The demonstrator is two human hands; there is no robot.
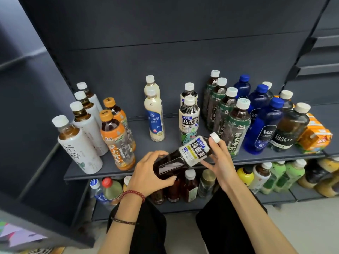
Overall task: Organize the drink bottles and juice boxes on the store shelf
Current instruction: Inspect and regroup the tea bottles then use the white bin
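dark grey shelf (143,143) carries upright bottles (154,116) before a grey back panel (165,52).

Red bead bracelet (134,194) just below fingers (154,155); thin dark bracelet (124,221) lower still. Black trousers (146,231) beneath. Pale floor (308,226) lower right. Colourful paper (16,235) far lower left.

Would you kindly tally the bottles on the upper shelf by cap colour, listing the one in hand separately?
White caps: 15
Orange caps: 2
Blue caps: 3
Held bottle, white cap: 1
Total: 21
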